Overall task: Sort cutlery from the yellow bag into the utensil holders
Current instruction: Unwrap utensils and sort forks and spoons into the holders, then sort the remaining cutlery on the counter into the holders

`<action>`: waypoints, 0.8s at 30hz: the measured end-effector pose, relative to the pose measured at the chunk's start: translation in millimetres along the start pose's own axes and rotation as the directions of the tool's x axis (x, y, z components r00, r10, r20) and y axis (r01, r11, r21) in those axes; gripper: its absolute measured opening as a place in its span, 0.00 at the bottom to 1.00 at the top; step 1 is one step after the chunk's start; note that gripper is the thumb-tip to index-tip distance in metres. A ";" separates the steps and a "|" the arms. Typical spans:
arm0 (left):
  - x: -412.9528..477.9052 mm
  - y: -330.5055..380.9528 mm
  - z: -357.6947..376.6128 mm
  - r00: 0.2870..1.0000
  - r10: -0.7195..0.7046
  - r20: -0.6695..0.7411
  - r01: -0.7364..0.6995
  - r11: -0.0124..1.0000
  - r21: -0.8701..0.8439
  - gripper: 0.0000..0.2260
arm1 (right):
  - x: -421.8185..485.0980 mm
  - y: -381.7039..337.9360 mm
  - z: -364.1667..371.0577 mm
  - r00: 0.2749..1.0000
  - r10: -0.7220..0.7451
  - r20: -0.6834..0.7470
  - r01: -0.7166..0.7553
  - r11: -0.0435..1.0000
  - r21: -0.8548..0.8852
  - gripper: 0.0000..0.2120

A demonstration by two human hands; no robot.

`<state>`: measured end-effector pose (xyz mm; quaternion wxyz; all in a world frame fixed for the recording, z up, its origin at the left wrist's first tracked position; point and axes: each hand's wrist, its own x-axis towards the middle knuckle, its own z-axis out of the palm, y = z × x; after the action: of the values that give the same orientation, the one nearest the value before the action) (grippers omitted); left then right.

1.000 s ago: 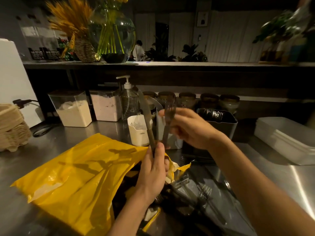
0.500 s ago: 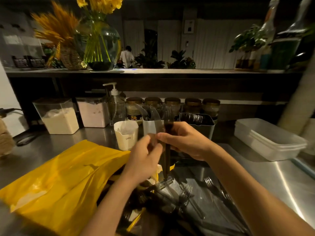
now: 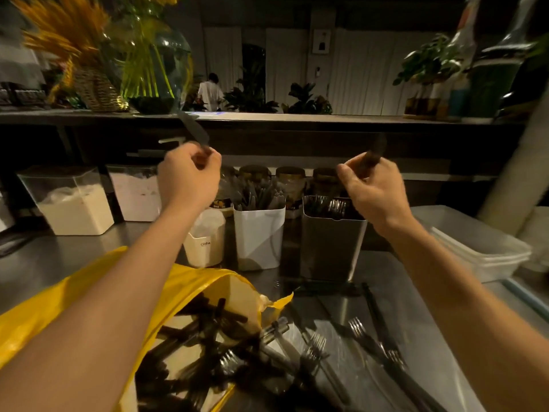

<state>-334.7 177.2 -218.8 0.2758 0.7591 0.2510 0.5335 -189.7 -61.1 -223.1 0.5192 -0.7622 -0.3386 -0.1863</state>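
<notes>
Bench (image 3: 38,263): steel surface filling the lower half of the frame.

Yellow bag (image 3: 205,281): lower left, lying on its side, mouth open toward the centre. Dark-handled cutlery (image 3: 193,337) is heaped inside and spills out at the bottom centre.

White tubs (image 3: 475,248): stacked at the right edge.

Clear containers (image 3: 71,203): two at mid left, against the back wall, each part-filled with pale powder.

Grey holder (image 3: 329,248): centre right, upright, with forks (image 3: 335,205) inside, tines up.

White holder (image 3: 258,239): centre, just left of the grey one, with knives (image 3: 258,194) inside, blades up.

Left hand (image 3: 188,176): raised at centre left, left of the white holder. The fingers are curled and pinch the handle end of a knife (image 3: 193,129), blade slanting up and left.

Right hand (image 3: 374,188): raised above the grey holder. The fingers are wrapped round a dark-handled utensil (image 3: 372,154). It is blurred and I cannot tell its kind.

Cream cup (image 3: 205,242): left of the white holder, partly behind the left forearm.

Loose forks (image 3: 318,346): scattered on the bench at lower centre and lower right, in front of the holders.
</notes>
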 end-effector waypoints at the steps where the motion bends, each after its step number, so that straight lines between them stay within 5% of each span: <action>1: 1.3 -3.1 7.0 0.999 -0.012 0.032 0.010 0.999 0.042 0.05 | 0.8 5.8 3.8 1.000 0.002 -0.012 -0.003 0.998 -0.058 0.07; 6: -0.3 -30.4 47.8 0.936 -0.194 0.293 0.140 0.970 0.197 0.06 | -3.9 35.8 27.3 0.964 0.187 0.190 -0.134 0.956 -0.260 0.11; 10: -8.9 -24.5 56.8 0.915 -0.226 0.333 0.192 0.972 0.132 0.13 | -0.3 36.9 32.7 0.984 0.165 0.063 -0.147 0.963 -0.228 0.27; 15: -17.9 -15.6 57.9 0.948 -0.150 0.281 0.163 0.986 -0.023 0.15 | -11.7 23.4 24.5 0.988 -0.117 -0.100 0.094 0.974 -0.204 0.09; 18: -23.9 -16.4 68.9 0.931 -0.109 0.348 0.063 0.988 0.140 0.15 | -32.3 16.5 15.4 0.964 -0.264 -0.035 0.256 0.955 -0.153 0.04; 20: -23.5 -18.3 73.1 0.916 -0.125 0.381 0.069 0.985 0.156 0.16 | -43.8 14.6 6.9 0.971 -0.149 0.186 0.178 0.973 -0.148 0.04; 22: -23.7 -15.9 73.2 0.916 -0.147 0.373 0.145 0.989 0.033 0.20 | -52.7 16.8 -4.4 0.918 0.060 0.391 0.076 0.943 -0.324 0.03; 24: -26.7 -11.8 68.4 0.947 -0.107 0.302 0.134 0.988 -0.071 0.29 | -61.4 21.9 -17.3 0.854 0.300 0.426 -0.022 0.837 -0.546 0.11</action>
<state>-278.9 157.4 -263.9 0.3767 0.8007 0.2280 0.4061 -216.1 -101.8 -269.9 0.2021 -0.9222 -0.3287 -0.0237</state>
